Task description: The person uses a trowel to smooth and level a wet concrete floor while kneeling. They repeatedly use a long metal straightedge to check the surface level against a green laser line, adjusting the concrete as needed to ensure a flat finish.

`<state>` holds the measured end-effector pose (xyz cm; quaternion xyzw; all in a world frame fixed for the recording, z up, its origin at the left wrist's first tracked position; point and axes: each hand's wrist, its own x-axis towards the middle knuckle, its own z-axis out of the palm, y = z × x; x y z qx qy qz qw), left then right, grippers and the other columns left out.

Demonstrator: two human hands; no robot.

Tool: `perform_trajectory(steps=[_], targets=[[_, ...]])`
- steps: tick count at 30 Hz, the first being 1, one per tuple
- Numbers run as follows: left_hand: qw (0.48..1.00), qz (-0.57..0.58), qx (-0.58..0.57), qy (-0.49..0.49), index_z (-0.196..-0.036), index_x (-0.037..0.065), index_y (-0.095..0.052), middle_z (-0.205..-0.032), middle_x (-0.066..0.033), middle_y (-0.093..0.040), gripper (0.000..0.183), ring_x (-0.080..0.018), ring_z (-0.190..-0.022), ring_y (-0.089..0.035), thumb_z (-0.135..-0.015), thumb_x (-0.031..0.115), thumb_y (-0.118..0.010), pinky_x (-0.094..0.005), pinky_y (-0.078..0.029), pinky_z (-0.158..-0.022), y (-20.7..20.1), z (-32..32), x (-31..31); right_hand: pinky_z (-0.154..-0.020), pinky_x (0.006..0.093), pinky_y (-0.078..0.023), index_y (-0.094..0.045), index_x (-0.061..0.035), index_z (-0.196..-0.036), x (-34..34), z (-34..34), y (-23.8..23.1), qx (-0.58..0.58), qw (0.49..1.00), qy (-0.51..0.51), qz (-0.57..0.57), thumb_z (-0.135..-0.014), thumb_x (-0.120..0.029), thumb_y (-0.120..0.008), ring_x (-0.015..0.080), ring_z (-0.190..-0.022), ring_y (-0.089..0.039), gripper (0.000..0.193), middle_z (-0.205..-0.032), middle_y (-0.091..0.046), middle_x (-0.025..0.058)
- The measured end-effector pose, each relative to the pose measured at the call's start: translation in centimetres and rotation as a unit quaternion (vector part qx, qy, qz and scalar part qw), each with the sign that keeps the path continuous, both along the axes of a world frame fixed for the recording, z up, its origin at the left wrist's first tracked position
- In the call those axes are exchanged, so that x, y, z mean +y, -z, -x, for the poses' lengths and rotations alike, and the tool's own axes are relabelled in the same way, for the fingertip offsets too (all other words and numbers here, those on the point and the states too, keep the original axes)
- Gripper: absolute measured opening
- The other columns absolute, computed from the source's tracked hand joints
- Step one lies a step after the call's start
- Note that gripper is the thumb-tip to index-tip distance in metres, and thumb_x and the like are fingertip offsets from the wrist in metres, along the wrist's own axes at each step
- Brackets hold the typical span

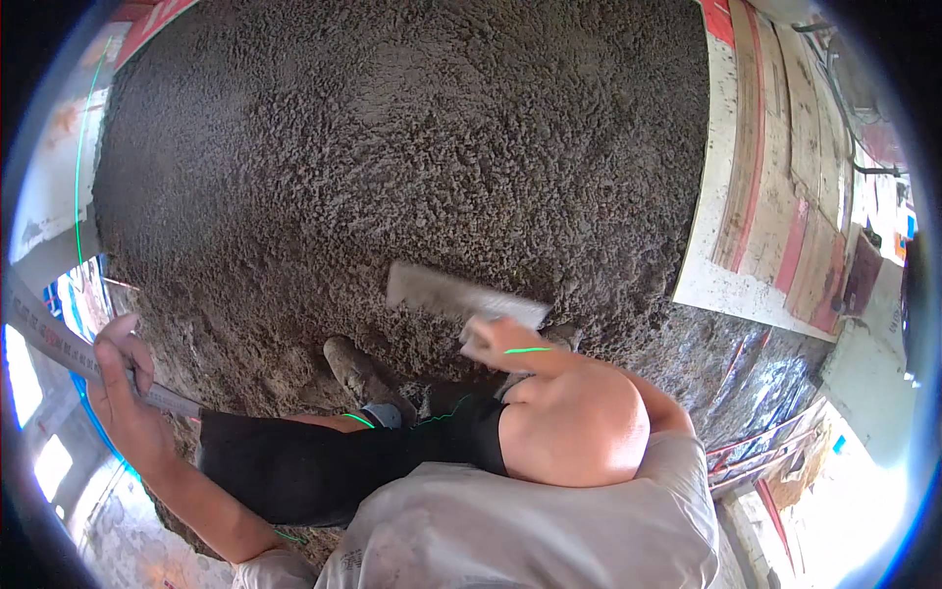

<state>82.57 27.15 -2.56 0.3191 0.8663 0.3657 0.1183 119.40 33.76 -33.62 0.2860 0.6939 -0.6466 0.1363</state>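
**Ana:** Head view looks straight down on a wide bed of wet, pebbly concrete [392,147] that fills most of the frame. Where are the hands?

**Ben:** The right hand [510,344] is closed around the near end of a flat grey float [461,294]. The blade lies flat on the concrete, running from the hand out to the left and slightly farther away. The bent knee [574,422] sits just below that hand, so I judge the person is crouching low to get the blade level on the mix.

**Ana:** And the left?

**Ben:** The left hand [123,388] is at the left edge, fingers wrapped over a long pale straightedge [59,344] that slants from the far left rim down to the hand. It lies along the edge of the concrete, well apart from the float.

**Ana:** Why gripped like that?

**Ben:** Probably as a brace or guide at the border of the pour; I can't tell which.

**Ana:** Anything else?

**Ben:** A mud-caked shoe [358,373] is planted in the concrete between the two hands, near the float's blade, with a black trouser leg [324,461] leading back to the body. Stained formwork boards [775,196] border the concrete on the right.
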Motion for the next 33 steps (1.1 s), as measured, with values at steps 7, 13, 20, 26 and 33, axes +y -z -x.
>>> perform_trajectory(steps=[7,13,20,26,33], targets=[[1.000,0.015,0.023,0.004,-0.103,0.001,-0.064,-0.065,0.0024,-0.041,0.041,-0.0060,-0.060,-0.032,-0.101,0.036,-0.041,-0.0228,-0.022,-0.057,0.0,0.0,-0.8,-0.050,0.0317,-0.046,-0.057,-0.0032,-0.091,10.3,-9.0,-1.0,-0.105,0.896,0.297,-0.313,-0.087,-0.022,-0.067,0.0153,-0.056,-0.058,0.021,-0.067,-0.062,0.0078],[1.000,-0.006,0.000,0.027,-0.102,0.001,-0.064,-0.066,0.0019,-0.043,0.041,-0.0061,-0.061,-0.033,-0.100,0.037,-0.043,-0.0230,-0.023,-0.057,-0.9,-0.4,-1.4,-0.044,0.0300,-0.041,-0.055,-0.0018,-0.088,22.6,-15.3,1.7,-0.126,0.834,0.508,-0.171,-0.089,-0.030,-0.059,0.0138,-0.052,-0.053,0.029,-0.064,-0.056,0.0057],[1.000,-0.008,-0.008,0.018,-0.101,-0.001,-0.064,-0.066,0.0010,-0.046,0.043,-0.0066,-0.060,-0.035,-0.099,0.038,-0.045,-0.0242,-0.024,-0.054,-1.0,-1.6,-0.8,-0.070,0.0379,-0.051,-0.066,0.0009,-0.097,35.4,-6.3,0.9,-0.138,0.871,0.386,-0.269,-0.082,-0.034,-0.064,0.0278,-0.077,-0.066,0.038,-0.084,-0.068,0.0176],[0.999,-0.012,-0.013,0.027,-0.100,-0.004,-0.063,-0.066,0.0004,-0.047,0.047,-0.0072,-0.060,-0.037,-0.099,0.040,-0.046,-0.0236,-0.024,-0.055,-0.9,-2.1,-0.2,-0.079,0.0433,-0.052,-0.066,0.0012,-0.100,25.5,10.5,-1.3,-0.113,0.961,0.080,-0.240,-0.081,-0.019,-0.055,0.0361,-0.088,-0.067,0.030,-0.094,-0.067,0.0234],[0.998,-0.031,0.000,0.057,-0.099,-0.002,-0.065,-0.066,-0.0001,-0.047,0.047,-0.0073,-0.060,-0.036,-0.099,0.040,-0.044,-0.0228,-0.024,-0.055,-0.3,-1.7,0.9,-0.070,0.0455,-0.056,-0.065,0.0035,-0.095,8.5,14.0,-4.4,-0.030,0.938,-0.317,-0.136,-0.072,-0.006,-0.062,0.0353,-0.084,-0.067,0.025,-0.098,-0.068,0.0201]])
